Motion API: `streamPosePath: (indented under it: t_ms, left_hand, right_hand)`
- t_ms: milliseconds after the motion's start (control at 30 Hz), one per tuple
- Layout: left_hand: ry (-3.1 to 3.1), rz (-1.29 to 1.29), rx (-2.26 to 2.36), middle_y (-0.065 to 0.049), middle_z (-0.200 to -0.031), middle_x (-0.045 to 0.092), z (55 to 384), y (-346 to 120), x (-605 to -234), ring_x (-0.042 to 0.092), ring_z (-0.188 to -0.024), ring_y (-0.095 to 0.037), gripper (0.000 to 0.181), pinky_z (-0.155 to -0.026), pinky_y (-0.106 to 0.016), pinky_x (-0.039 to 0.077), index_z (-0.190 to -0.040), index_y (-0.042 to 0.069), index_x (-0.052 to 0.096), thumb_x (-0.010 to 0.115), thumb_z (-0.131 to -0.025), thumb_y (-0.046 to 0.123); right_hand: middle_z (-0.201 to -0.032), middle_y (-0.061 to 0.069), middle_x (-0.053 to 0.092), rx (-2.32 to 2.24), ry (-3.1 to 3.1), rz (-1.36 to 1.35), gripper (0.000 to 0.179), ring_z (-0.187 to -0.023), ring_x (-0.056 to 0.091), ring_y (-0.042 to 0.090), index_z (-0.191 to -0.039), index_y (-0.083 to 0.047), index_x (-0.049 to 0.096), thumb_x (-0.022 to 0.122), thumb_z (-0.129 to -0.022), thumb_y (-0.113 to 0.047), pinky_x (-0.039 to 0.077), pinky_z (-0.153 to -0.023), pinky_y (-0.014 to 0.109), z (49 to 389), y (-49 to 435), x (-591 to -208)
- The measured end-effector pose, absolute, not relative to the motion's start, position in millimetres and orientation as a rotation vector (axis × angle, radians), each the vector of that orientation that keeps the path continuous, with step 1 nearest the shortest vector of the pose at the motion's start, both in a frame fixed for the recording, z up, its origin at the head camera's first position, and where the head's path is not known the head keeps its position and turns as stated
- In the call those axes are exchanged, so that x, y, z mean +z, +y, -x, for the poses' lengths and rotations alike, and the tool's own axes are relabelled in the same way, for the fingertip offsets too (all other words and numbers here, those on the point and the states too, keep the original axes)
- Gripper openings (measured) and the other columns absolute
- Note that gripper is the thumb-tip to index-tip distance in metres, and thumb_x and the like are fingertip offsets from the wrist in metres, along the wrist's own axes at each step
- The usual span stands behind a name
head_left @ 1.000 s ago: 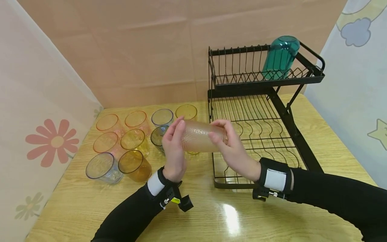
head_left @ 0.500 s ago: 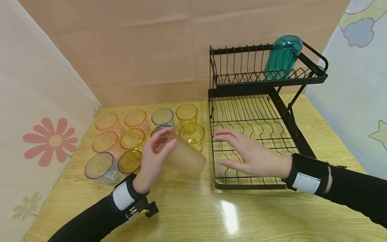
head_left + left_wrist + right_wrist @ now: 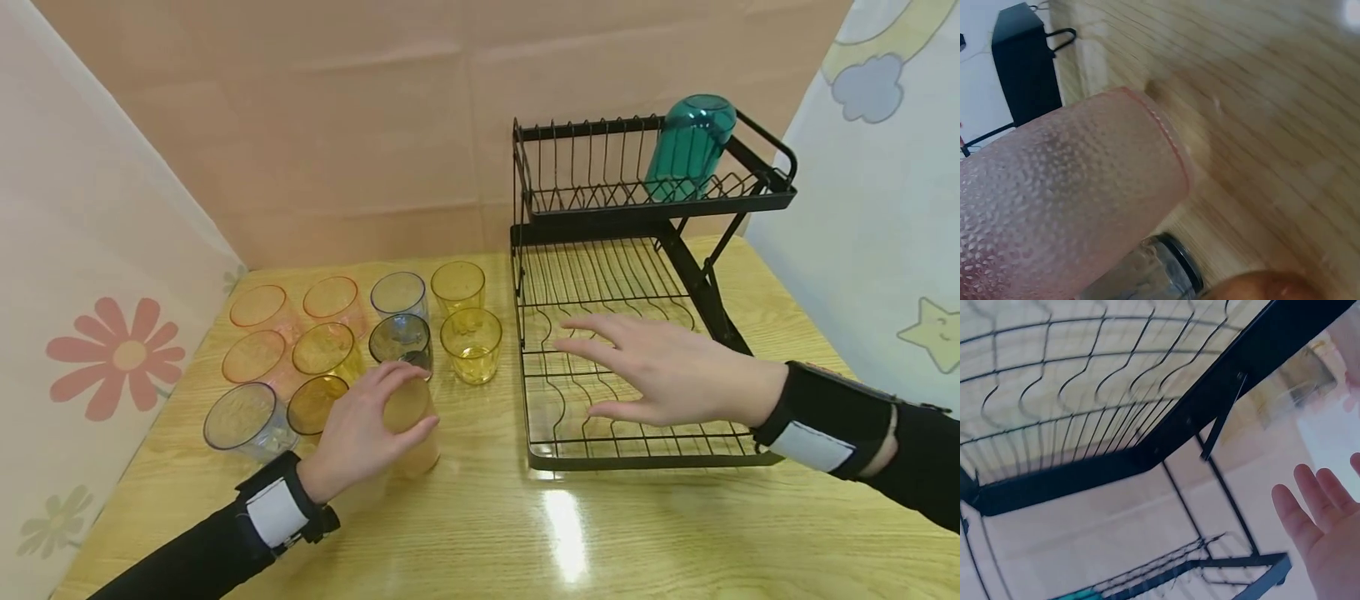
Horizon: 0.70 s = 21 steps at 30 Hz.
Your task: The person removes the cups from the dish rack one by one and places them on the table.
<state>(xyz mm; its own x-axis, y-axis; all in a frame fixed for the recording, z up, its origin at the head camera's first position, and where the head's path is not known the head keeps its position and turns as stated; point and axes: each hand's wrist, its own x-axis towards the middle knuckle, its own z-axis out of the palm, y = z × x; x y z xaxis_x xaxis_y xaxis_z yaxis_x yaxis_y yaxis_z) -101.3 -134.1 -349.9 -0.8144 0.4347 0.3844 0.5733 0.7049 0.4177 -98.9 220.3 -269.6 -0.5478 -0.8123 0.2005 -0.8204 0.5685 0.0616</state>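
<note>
My left hand (image 3: 363, 429) grips a pale pink, pebble-textured drinking glass (image 3: 417, 454) at the front of a group of glasses. In the left wrist view the glass (image 3: 1079, 187) shows its pink-lined rim close to the wooden tabletop. Part of the glass is hidden behind my fingers. Right beside it stand an amber glass (image 3: 318, 403), partly covered by the hand, and a smoky grey glass (image 3: 401, 340). My right hand (image 3: 667, 371) holds nothing; it hovers with fingers extended over the lower tier of a black wire dish rack (image 3: 652, 461).
A teal glass (image 3: 692, 146) sits upside down on the rack's upper tier. Yellow glasses (image 3: 471, 346), a clear blue-rimmed glass (image 3: 247, 421) and several pinkish ones (image 3: 261, 362) stand upright at left. Wooden tabletop (image 3: 465, 533) stretches along the front.
Both hands held the pink glass at first; the right hand let go and drew back to the right. The left hand carried the glass left and down, turning it from lying sideways toward vertical.
</note>
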Motion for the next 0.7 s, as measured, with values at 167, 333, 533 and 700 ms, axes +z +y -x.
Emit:
streamPosePath:
  t_ms: [167,333,533,700]
  left_hand:
    - [-2.660,0.814,-0.679,0.008,-0.117,0.050,107,-137,-357,0.048,-0.104,-0.014,0.048,-0.052,-0.025,0.042,-0.116,0.026,0.055,0.063,-0.076,0.052]
    - [-2.643,0.829,-0.643,0.005,-0.120,0.049,111,-137,-359,0.045,-0.105,-0.016,0.048,-0.046,-0.022,0.038,-0.115,0.024,0.054,0.062,-0.077,0.052]
    - [-2.653,0.829,-0.602,0.001,-0.119,0.048,113,-138,-359,0.044,-0.105,-0.017,0.053,-0.047,-0.024,0.039,-0.119,0.019,0.050,0.061,-0.079,0.051]
    - [-2.652,0.872,-0.517,-0.001,-0.118,0.047,116,-141,-357,0.044,-0.104,-0.019,0.056,-0.047,-0.025,0.041,-0.121,0.017,0.048,0.059,-0.080,0.053]
  right_hand:
    - [-0.137,0.010,0.038,0.023,-2.567,-1.310,0.072,-0.115,0.045,0.027,-0.141,-0.018,0.031,0.056,-0.083,-0.052,0.042,-0.085,0.045,107,235,-262]
    - [-0.133,0.011,0.041,0.010,-2.565,-1.244,0.070,-0.110,0.048,0.027,-0.139,-0.017,0.034,0.057,-0.082,-0.050,0.044,-0.082,0.045,114,248,-258]
    - [-0.130,0.012,0.042,0.050,-2.567,-1.200,0.068,-0.100,0.052,0.028,-0.135,-0.013,0.039,0.062,-0.080,-0.046,0.045,-0.077,0.045,120,264,-249]
    - [-0.127,0.015,0.044,0.084,-2.570,-1.144,0.071,-0.097,0.051,0.030,-0.136,-0.013,0.039,0.066,-0.077,-0.044,0.044,-0.075,0.048,123,283,-240]
